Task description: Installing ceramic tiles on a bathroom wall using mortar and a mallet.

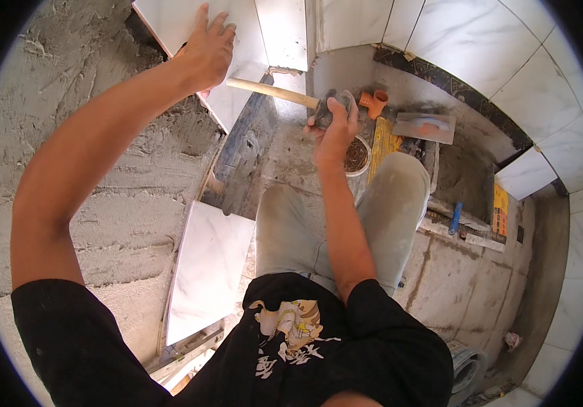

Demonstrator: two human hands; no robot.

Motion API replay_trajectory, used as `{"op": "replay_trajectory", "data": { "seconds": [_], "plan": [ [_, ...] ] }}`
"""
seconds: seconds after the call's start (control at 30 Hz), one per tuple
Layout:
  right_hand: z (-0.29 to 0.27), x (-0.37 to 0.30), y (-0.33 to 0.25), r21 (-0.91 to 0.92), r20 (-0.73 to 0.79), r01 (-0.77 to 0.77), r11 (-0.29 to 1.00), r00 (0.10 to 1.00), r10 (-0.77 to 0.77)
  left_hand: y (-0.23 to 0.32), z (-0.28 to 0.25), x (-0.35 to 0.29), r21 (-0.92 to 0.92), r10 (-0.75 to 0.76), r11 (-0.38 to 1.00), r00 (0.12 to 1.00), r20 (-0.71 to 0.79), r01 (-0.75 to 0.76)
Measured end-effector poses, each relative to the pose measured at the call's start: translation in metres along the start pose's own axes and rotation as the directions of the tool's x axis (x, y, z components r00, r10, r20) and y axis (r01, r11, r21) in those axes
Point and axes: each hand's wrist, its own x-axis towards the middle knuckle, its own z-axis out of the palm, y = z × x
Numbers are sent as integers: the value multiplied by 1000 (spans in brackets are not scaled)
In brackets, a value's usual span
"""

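A rubber mallet (274,91) with a pale wooden handle and a dark head is in my right hand (335,132), which grips it at the head. The handle points left, its free end close to a white marbled wall tile (245,85). My left hand (208,53) rests on the face of that tile with fingers stretched out and apart. Rough grey mortar (101,163) covers the wall to the left of the tile. Lower on this wall, beside my left knee, stands another white marbled tile (210,261).
Right of my knees are an orange pipe tee (374,103), a steel trowel (434,127), a small white bucket (367,163), a mortar-filled trough (464,178) and a blue-handled tool (455,218). Tiled walls (457,34) curve around. Dusty tiles (444,271) cover the floor.
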Motion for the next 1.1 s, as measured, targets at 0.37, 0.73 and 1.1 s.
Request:
{"op": "replay_trajectory", "data": {
  "seconds": [0.37, 0.73, 1.1],
  "plan": [
    [-14, 6, 11, -84, -2, -115, 990, 993, 115, 1, -17, -4, 5, 3, 1000, 999, 39, -3],
    [-19, -1, 11, -77, 4, -149, 986, 989, 150, 3, -16, -3, -1, -22, 1000, 998, 53, 22],
    [-21, 2, 15, -116, 0, -121, 986, 993, 122, 1, -18, 1, 7, 4, 1000, 995, 95, -4]
  ]
}}
